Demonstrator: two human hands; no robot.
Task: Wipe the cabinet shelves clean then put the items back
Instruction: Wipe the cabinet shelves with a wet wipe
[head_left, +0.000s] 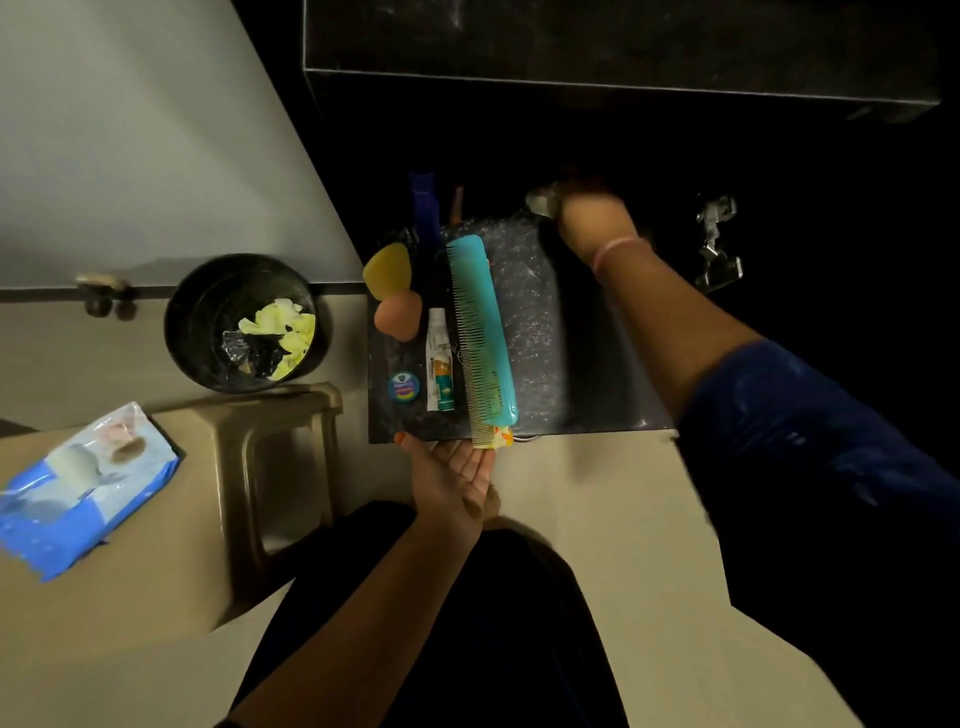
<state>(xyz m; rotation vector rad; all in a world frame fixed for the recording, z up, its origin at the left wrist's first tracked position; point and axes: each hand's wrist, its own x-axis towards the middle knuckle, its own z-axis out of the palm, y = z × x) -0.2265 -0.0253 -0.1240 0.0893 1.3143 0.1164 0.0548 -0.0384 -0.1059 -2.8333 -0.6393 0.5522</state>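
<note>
Wiping far back on the dark speckled shelf (524, 322), right hand (587, 218) reaching deep into the cabinet with a pale wipe (543, 203) showing at its fingertips; curl of the fingers lost in shadow and blur, so impossible to tell how firmly the wipe is being held. Resting just off the shelf's front edge, left hand (457, 478) lying palm up with fingers relaxed, gripping nothing, fingertips close under the overhanging end of the teal comb (480, 332).

Crowding the left part of the shelf: a yellow sponge (387, 270), a peach makeup blender (399, 314), a small round blue tin (404, 385), a white tube (439, 358) and a dark blue bottle (423, 208) behind them. Lying alongside these, the comb, with its tip sticking out past the front edge.

Risking, probably, a sideways sweep of the wiping arm nudging the comb off the edge, or knocking the bottle over into the smaller items. Risking too a strip under the items staying unwiped while they are sitting there.

Sitting on a beige stool (291, 415) to the left, a blue pack of wet wipes (78, 488); standing behind it, a black bin (244, 322) with crumpled scraps inside.
</note>
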